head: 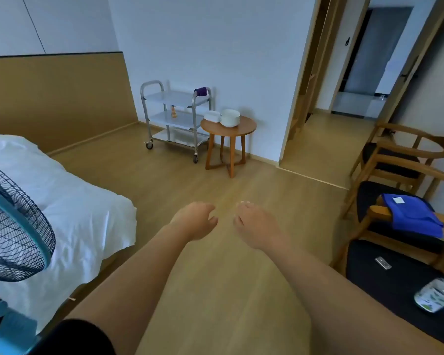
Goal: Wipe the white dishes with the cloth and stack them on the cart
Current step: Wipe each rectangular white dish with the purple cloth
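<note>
We look across a light wood floor (190,180) to a plain white wall (215,47). On our left a tan wood panel (57,98) runs along the lower wall, topped by a dark strip. A bed (62,201) with white sheets sits at the left, and a fan (13,226) with a black grille and blue rim stands just in front of it. A small round wood table (231,142) stands by the wall. At the right an open doorway (344,85) with a wood frame leads to a dim hall. Wood chairs (405,160) with dark seats line the right side.
</note>
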A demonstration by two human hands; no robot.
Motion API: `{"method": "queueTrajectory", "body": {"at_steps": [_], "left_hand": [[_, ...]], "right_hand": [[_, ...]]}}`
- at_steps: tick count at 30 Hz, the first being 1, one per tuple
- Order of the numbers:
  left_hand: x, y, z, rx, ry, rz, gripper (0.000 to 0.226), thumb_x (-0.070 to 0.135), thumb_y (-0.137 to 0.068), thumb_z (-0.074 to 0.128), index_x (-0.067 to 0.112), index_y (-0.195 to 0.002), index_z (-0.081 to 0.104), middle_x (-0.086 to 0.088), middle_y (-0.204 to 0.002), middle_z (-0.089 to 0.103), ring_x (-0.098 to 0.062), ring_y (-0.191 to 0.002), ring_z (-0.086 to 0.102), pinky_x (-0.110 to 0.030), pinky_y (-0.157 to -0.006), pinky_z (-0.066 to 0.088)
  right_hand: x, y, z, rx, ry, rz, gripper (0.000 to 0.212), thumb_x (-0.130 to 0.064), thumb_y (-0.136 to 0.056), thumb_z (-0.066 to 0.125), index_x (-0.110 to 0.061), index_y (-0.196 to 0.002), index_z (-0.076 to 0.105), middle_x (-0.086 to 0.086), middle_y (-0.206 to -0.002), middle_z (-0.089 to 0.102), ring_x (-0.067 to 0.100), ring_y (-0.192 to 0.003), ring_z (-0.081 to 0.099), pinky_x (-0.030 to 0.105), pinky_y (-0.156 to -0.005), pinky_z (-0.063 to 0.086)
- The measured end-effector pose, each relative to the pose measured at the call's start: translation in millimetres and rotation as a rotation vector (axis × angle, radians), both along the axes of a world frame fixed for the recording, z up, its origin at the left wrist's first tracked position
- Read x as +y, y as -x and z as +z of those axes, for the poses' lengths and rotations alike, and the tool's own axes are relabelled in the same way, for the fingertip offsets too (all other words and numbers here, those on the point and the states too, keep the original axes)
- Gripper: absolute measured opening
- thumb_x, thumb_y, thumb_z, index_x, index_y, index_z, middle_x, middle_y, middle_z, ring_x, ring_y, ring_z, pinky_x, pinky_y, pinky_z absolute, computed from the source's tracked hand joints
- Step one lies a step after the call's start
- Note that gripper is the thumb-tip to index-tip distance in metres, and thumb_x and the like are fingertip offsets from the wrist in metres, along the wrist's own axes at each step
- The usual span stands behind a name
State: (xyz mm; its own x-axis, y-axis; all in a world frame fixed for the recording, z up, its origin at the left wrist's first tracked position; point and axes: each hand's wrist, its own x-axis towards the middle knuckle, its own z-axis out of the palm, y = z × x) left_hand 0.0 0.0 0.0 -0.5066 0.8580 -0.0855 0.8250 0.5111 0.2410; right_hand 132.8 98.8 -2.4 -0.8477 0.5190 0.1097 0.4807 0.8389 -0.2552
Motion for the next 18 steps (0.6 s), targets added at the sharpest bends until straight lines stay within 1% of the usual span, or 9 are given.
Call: {"method": "queueTrajectory", "body": {"at_steps": [4, 9, 11, 13, 18], "left_hand": [[14.5, 15.4, -7.3, 0.010, 0.039, 0.012, 0.048, 0.037, -0.099, 0.042, 0.016, -0.143, 0.040, -0.009, -0.139, 0.051, -0.027, -0.125, 0.050, -0.036, -0.099, 0.044], [48.0, 52.9, -17.2, 0.019, 0.039, 0.021, 0.049, 0.037, -0.098, 0.043, 0.016, -0.142, 0.041, -0.008, -0.139, 0.051, -0.027, -0.124, 0.050, -0.038, -0.099, 0.045], [66.9, 75.1, -21.7, 0.017, 0.037, 0.018, 0.048, 0.037, -0.098, 0.043, 0.016, -0.141, 0.042, -0.008, -0.138, 0.052, -0.027, -0.124, 0.050, -0.038, -0.098, 0.045], [89.1, 102.6, -25.5, 0.024, 0.039, 0.018, 0.048, 0.037, -0.098, 0.043, 0.016, -0.141, 0.042, -0.008, -0.139, 0.051, -0.027, -0.124, 0.050, -0.037, -0.097, 0.044], [147.6, 186.5, -35.2, 0.010, 0.062, 0.024, 0.047, 0.037, -0.097, 0.044, 0.016, -0.140, 0.044, -0.008, -0.137, 0.053, -0.027, -0.123, 0.050, -0.037, -0.098, 0.045]], "right_hand": [[19.2, 15.0, -10.2, 0.005, -0.012, 0.001, 0.030, -0.021, -0.097, 0.035, -0.002, -0.110, 0.053, 0.014, -0.120, 0.055, 0.030, -0.112, 0.049, 0.034, -0.090, 0.036], [57.4, 57.0, -24.0, 0.000, 0.010, -0.006, 0.033, -0.023, -0.097, 0.035, -0.002, -0.117, 0.052, 0.014, -0.128, 0.052, 0.029, -0.119, 0.046, 0.035, -0.095, 0.037], [75.1, 81.0, -29.9, -0.026, 0.011, -0.006, 0.033, -0.024, -0.097, 0.034, -0.004, -0.117, 0.051, 0.013, -0.130, 0.051, 0.028, -0.120, 0.045, 0.035, -0.094, 0.037], [94.9, 109.5, -34.7, -0.040, 0.008, 0.009, 0.036, -0.025, -0.098, 0.033, -0.005, -0.122, 0.050, 0.013, -0.135, 0.048, 0.027, -0.123, 0.043, 0.034, -0.096, 0.036], [152.7, 188.4, -39.1, -0.068, -0.044, 0.054, 0.039, -0.022, -0.101, 0.029, -0.003, -0.131, 0.045, 0.014, -0.138, 0.047, 0.026, -0.128, 0.040, 0.031, -0.100, 0.028]]}}
